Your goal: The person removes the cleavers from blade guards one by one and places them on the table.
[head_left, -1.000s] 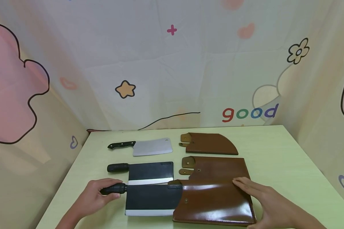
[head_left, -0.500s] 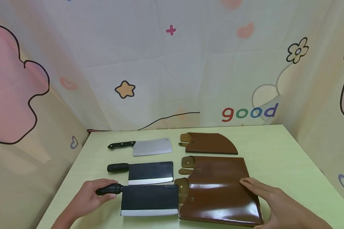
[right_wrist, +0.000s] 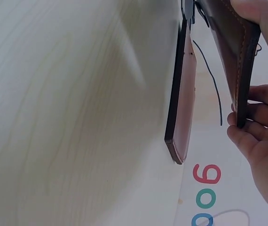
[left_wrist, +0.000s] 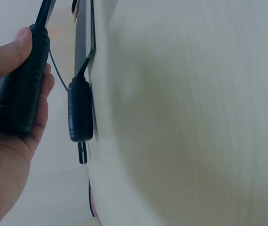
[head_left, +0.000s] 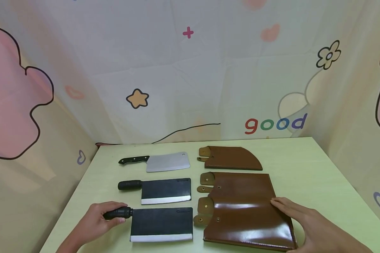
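My left hand grips the black handle of the nearest cleaver, a dark blade with a bright lower edge. In the left wrist view that handle is held off the table. On the other side my right hand pinches the right end of a glossy brown leather knife sheath, thumb and fingers on opposite faces. The right wrist view shows this sheath raised off the table. Its strap and flap hang loose at the left end, and a small gap separates it from the blade.
Behind lie a second dark cleaver and a silver cleaver with a riveted black handle. A second brown sheath, partly covered by the held one, and a curved-end sheath lie on the pale table. A printed curtain stands behind.
The cleaver blade has come out of the sheath's left end. My left hand has moved left with the cleaver, and my right hand has moved right with the sheath.
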Demonstrator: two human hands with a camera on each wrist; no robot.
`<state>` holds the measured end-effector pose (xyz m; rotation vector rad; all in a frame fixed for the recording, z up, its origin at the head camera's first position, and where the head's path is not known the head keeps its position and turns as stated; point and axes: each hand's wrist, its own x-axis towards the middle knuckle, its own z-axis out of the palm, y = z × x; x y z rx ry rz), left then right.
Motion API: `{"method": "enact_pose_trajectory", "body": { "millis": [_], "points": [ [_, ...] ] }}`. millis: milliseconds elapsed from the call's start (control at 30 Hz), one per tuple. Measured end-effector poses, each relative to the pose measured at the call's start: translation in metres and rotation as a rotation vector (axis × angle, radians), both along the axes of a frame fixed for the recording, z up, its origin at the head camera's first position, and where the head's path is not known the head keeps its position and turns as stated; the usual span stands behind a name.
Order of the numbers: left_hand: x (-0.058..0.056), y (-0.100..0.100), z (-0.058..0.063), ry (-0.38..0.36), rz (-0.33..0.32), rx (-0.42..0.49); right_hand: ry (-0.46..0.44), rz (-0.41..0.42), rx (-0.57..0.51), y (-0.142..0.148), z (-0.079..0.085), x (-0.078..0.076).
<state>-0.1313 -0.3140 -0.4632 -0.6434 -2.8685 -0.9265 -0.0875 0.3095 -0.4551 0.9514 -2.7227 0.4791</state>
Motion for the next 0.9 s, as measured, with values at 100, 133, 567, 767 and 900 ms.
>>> {"method": "enact_pose_trajectory", "body": {
  "millis": [100,133,567,767,900],
  "points": [
    [-0.001,-0.001,-0.004,0.008,-0.017,-0.011,0.016,0.015,0.003,0.001,0.0,-0.001],
    [-0.002,-0.002,-0.005,0.018,-0.024,-0.013,-0.011,0.011,0.0,0.001,0.001,-0.001],
    [-0.013,-0.006,-0.015,-0.003,-0.096,-0.046,-0.166,-0.09,0.036,-0.002,0.0,0.0],
    [-0.016,-0.008,-0.02,-0.003,-0.128,-0.045,-0.168,-0.05,0.049,-0.002,-0.005,-0.002],
    [-0.018,-0.009,-0.024,-0.024,-0.143,-0.061,-0.178,-0.086,0.102,-0.003,-0.008,-0.001]
  ]
}}
